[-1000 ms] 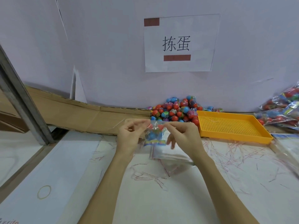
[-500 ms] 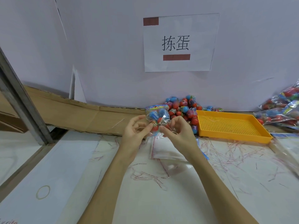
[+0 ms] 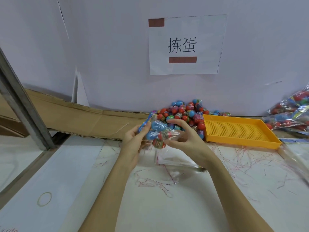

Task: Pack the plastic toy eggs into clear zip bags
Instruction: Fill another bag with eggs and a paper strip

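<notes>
Your left hand (image 3: pixel 133 141) grips the left end of a filled bag (image 3: pixel 158 133), fingers curled around the printed blue header strip. Your right hand (image 3: pixel 187 139) pinches the bag's right end, thumb below and fingers arched over the top. The bag is held in the air above the desk (image 3: pixel 184 206), tilted, header up and to the left. Blue and red eggs show through the clear plastic; exact count not readable.

Loose eggs (image 3: pixel 185 113) are piled against the back wall, just behind your hands and touching the left edge of the yellow tray (image 3: pixel 240 131). The tray has a perforated floor.

A stack of flat clear bags (image 3: pixel 173 160) lies on the desk under your right wrist. Thin red-and-clear strips (image 3: pixel 155 181) are scattered over the desk surface around it.

Packed bags (image 3: pixel 291 113) are heaped at the far right, beyond the tray.

A paper sign (image 3: pixel 185 44) with two characters is fixed to the wall above the egg pile. Flattened cardboard (image 3: pixel 80 119) leans along the wall base on the left. A rubber band (image 3: pixel 44 199) lies on the desk at lower left, well apart from your hands.
</notes>
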The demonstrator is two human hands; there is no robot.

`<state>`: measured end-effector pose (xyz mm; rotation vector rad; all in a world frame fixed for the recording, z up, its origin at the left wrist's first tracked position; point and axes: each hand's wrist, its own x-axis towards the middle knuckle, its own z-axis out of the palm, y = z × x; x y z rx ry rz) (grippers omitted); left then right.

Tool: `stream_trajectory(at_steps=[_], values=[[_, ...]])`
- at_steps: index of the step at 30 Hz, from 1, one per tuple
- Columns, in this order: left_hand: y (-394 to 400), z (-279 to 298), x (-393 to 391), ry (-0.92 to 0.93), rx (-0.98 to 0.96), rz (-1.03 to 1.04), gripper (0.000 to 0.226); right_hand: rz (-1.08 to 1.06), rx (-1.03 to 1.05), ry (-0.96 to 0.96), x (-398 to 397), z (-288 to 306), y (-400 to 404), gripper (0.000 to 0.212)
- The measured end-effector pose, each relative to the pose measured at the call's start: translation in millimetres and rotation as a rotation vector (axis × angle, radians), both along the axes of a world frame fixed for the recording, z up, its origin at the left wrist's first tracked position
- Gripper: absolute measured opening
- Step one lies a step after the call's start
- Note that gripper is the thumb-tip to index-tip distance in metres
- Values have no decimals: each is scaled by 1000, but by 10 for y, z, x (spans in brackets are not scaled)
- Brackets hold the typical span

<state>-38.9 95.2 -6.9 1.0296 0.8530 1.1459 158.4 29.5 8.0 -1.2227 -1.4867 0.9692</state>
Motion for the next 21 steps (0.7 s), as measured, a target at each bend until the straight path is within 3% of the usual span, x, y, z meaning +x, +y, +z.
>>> stream_trajectory(at_steps=[3,5,11,13,16,18,21], values=[[11,-22,-19,41,24,110,25,-75,-29,155,-89,-7,0,24],[16,-27,-22,64,65,155,23,-179,-31,280,-177,-23,28,29],[-41,9,30,55,161,223,28,-363,122,363,-348,-44,65,26],[-59,-7,57,49,187,277,25,-309,103,379,-409,-45,62,27],[-33,-39,47,96,270,394,13,-130,-134,475,-443,-12,40,37],[-9,-48,30,95,291,435,14,-7,-247,408,-424,-15,28,43],[4,-72,18,126,331,444,11,43,-212,309,-390,-58,23,25]])
